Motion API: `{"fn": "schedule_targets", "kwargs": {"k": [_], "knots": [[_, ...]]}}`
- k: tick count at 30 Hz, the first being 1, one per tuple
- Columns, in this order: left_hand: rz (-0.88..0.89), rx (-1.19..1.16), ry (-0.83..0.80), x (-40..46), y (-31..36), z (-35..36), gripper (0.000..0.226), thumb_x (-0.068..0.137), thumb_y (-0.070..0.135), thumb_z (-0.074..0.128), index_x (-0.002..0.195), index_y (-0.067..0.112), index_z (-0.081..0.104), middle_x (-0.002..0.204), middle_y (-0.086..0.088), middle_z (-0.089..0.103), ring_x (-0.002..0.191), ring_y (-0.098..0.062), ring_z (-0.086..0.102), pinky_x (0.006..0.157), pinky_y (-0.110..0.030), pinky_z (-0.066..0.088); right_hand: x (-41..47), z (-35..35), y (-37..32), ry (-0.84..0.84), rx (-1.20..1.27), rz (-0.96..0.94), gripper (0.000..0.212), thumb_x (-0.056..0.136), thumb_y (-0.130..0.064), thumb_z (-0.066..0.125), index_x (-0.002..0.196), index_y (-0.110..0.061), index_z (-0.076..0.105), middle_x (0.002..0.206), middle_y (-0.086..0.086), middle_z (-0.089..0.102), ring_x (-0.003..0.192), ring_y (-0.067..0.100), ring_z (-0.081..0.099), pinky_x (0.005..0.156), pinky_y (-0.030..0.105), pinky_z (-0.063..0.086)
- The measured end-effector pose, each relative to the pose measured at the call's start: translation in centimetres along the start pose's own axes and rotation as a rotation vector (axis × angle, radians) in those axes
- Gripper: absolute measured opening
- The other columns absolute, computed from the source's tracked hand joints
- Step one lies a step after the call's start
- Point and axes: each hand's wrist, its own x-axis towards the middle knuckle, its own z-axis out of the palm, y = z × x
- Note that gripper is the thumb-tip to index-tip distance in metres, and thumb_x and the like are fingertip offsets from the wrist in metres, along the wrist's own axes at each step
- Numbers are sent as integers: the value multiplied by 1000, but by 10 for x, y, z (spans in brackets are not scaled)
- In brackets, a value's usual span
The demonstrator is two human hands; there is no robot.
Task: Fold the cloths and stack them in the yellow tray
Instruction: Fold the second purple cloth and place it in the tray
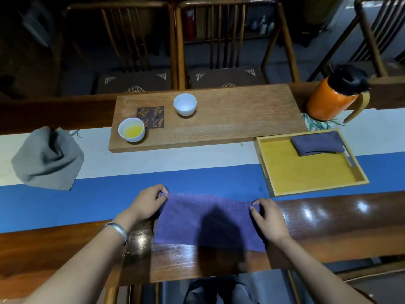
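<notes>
While the purple cloth (203,220) lies spread at the near edge of the desk (328,218), half on wood and half on the blue runner (65,200), we pinch its far corners; our left hand (151,201) grips the far left corner with curled fingers, and our right hand (266,216) pinches the far right corner; a silver bangle (118,230) circles the left wrist. To the right sits the yellow tray (306,170), a folded purple cloth (317,143) lying at its far end; a crumpled grey cloth (48,159) lies well apart at far left; beyond, a wooden board (230,119) carries two white cups (185,104); an orange flask (335,95) stands behind the tray.
</notes>
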Motion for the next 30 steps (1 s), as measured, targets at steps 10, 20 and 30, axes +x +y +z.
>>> {"fn": "schedule_targets", "kwargs": {"k": [10, 20, 30], "knots": [[115, 203, 44, 3, -2, 16, 12, 84, 19, 62, 78, 22, 53, 100, 2, 46, 91, -17, 48, 79, -31, 46, 9, 0, -8, -130, -89, -104, 10, 84, -18, 60, 90, -20, 52, 91, -1, 56, 87, 21, 53, 76, 35, 46], [82, 33, -12, 6, 4, 1, 18, 83, 23, 65, 71, 21, 51, 66, 7, 57, 62, -11, 50, 59, -24, 39, 3, -16, -13, -154, -54, -180, 12, 88, -19, 55, 86, -27, 47, 85, -5, 58, 81, 15, 53, 71, 31, 44], [102, -364, 172, -24, 24, -43, 14, 77, 19, 71, 71, 26, 61, 63, -3, 50, 60, -13, 43, 61, -29, 34, 1, -67, -40, 0, 46, -261, 28, 84, -10, 65, 70, -19, 43, 67, -2, 50, 65, 13, 46, 63, 24, 38]]}}
